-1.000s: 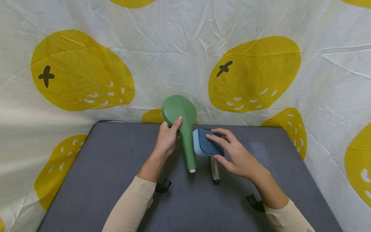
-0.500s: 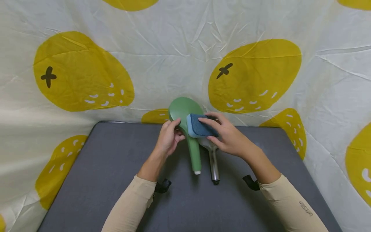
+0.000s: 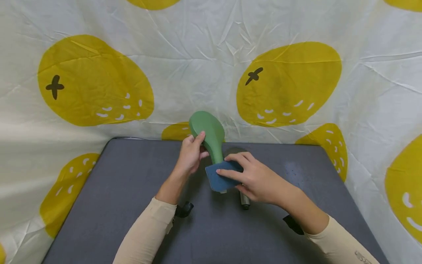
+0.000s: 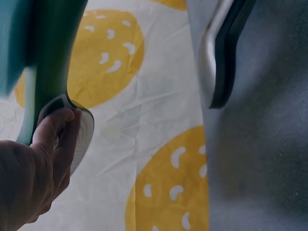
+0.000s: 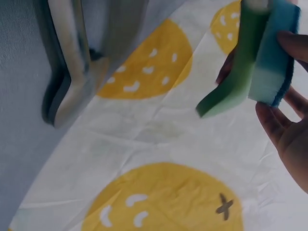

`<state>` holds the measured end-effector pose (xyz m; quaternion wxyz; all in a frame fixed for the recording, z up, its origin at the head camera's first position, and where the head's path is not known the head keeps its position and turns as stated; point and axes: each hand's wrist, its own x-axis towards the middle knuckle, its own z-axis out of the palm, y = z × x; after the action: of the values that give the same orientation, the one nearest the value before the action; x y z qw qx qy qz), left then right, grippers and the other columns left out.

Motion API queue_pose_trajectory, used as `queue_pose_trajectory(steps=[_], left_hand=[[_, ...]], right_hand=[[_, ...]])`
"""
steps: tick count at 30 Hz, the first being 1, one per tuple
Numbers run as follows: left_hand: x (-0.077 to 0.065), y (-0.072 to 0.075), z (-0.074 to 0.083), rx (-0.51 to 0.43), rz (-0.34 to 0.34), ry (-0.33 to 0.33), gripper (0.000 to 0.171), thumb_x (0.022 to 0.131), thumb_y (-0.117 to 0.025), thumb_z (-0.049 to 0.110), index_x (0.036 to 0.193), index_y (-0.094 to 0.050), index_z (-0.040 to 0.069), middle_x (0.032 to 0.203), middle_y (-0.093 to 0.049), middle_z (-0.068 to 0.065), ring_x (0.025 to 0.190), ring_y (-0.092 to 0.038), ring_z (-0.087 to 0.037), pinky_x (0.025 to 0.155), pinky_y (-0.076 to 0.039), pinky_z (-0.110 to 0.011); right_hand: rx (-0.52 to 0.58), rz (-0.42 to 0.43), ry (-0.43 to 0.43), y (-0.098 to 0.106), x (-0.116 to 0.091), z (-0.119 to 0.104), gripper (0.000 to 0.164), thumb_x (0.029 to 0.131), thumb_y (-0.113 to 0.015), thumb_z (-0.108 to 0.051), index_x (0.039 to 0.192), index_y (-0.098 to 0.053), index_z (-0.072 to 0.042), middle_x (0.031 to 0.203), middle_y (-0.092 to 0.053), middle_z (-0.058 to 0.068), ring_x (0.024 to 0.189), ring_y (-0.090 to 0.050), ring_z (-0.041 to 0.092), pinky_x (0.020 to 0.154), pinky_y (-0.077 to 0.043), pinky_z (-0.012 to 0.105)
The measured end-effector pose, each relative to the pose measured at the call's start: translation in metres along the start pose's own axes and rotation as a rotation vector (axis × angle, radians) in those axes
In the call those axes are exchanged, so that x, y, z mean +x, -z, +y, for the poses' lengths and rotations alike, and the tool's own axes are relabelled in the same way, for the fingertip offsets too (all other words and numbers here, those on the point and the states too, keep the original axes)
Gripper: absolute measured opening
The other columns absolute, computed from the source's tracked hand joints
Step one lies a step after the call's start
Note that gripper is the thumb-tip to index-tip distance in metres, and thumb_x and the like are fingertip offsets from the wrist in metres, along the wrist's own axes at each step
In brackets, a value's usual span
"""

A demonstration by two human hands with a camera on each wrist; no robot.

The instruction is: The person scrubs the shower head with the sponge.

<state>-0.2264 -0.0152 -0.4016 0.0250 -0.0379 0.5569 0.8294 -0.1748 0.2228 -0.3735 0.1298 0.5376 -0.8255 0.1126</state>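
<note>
A green shower head (image 3: pixel 207 126) is held up over the grey table, its round head toward the back and its handle toward the person. My left hand (image 3: pixel 191 152) grips it at the neck; in the left wrist view the fingers (image 4: pixel 60 130) curl round to its pale face. My right hand (image 3: pixel 257 178) pinches a blue sponge (image 3: pixel 224 178) by its edges and lays it over the lower handle, which it mostly hides. In the right wrist view the sponge (image 5: pixel 274 55) is flat against the green handle (image 5: pixel 245 57).
A second, metallic shower head (image 3: pixel 244 201) lies on the table (image 3: pixel 148 176) under my right hand, mostly covered by it in the head view. White cloth with yellow fruit prints (image 3: pixel 197 73) hangs behind and at the sides. Dark wrist straps (image 3: pixel 184 210) sit below the forearms.
My right hand carries the sponge up to the neck of the green shower head, then down along its handle toward the end. The left hand keeps its grip, and the head tilts slightly.
</note>
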Motion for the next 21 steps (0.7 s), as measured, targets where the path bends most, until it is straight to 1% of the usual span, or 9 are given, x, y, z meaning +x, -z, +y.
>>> queue_pose_trajectory(steps=[2,5,9,13,16,18,21], left_hand=[[0.000,0.000,0.000,0.010,0.012,-0.012,0.042,0.110,-0.051,0.023,0.138,-0.054,-0.009,0.125,-0.065,-0.032,0.092,-0.074,-0.020,0.077,-0.065,-0.035],[-0.001,0.000,0.001,0.042,0.018,-0.024,0.043,0.110,-0.051,0.024,0.140,-0.054,-0.007,0.126,-0.065,-0.033,0.094,-0.073,-0.020,0.077,-0.065,-0.033],[-0.002,0.000,0.002,0.062,0.005,-0.020,0.044,0.111,-0.050,0.025,0.143,-0.053,-0.005,0.129,-0.063,-0.033,0.099,-0.073,-0.024,0.076,-0.065,-0.032],[-0.004,-0.001,0.003,0.059,-0.007,-0.013,0.044,0.111,-0.049,0.024,0.145,-0.051,-0.004,0.132,-0.062,-0.033,0.102,-0.072,-0.025,0.076,-0.065,-0.032],[-0.005,-0.001,0.002,0.049,-0.017,-0.018,0.044,0.111,-0.048,0.022,0.145,-0.050,-0.005,0.132,-0.062,-0.034,0.097,-0.073,-0.022,0.073,-0.065,-0.029],[-0.005,-0.002,0.002,0.033,-0.022,-0.028,0.043,0.111,-0.047,0.020,0.145,-0.048,-0.008,0.127,-0.063,-0.032,0.092,-0.073,-0.019,0.071,-0.064,-0.028],[-0.005,-0.003,0.001,0.001,-0.016,-0.029,0.040,0.111,-0.046,0.017,0.142,-0.048,-0.008,0.111,-0.067,-0.022,0.080,-0.071,-0.013,0.065,-0.063,-0.025]], right_hand=[[-0.016,-0.028,0.026,-0.001,-0.003,-0.008,0.066,0.080,-0.084,-0.008,0.141,-0.064,-0.025,0.141,-0.053,0.014,0.121,-0.053,0.034,0.094,-0.058,0.044],[-0.047,-0.059,0.053,-0.001,-0.005,-0.018,0.064,0.079,-0.083,-0.008,0.138,-0.066,-0.025,0.139,-0.054,0.013,0.118,-0.054,0.033,0.096,-0.056,0.043],[-0.079,-0.054,0.049,0.002,-0.003,-0.021,0.063,0.079,-0.082,-0.008,0.138,-0.066,-0.024,0.138,-0.054,0.014,0.117,-0.054,0.033,0.097,-0.056,0.043],[-0.062,-0.011,0.002,0.003,0.001,-0.013,0.065,0.080,-0.083,-0.005,0.140,-0.065,-0.023,0.140,-0.053,0.015,0.121,-0.053,0.035,0.096,-0.057,0.044],[-0.016,0.024,-0.052,0.001,0.003,-0.003,0.068,0.081,-0.085,-0.005,0.143,-0.062,-0.023,0.143,-0.051,0.016,0.126,-0.051,0.036,0.096,-0.058,0.046],[0.014,0.051,-0.090,-0.001,0.004,0.006,0.070,0.082,-0.085,-0.005,0.145,-0.059,-0.022,0.146,-0.049,0.017,0.130,-0.050,0.037,0.097,-0.057,0.048],[0.042,0.103,-0.151,-0.005,0.009,0.017,0.070,0.085,-0.084,-0.006,0.147,-0.055,-0.021,0.148,-0.047,0.020,0.132,-0.049,0.039,0.098,-0.056,0.051]])
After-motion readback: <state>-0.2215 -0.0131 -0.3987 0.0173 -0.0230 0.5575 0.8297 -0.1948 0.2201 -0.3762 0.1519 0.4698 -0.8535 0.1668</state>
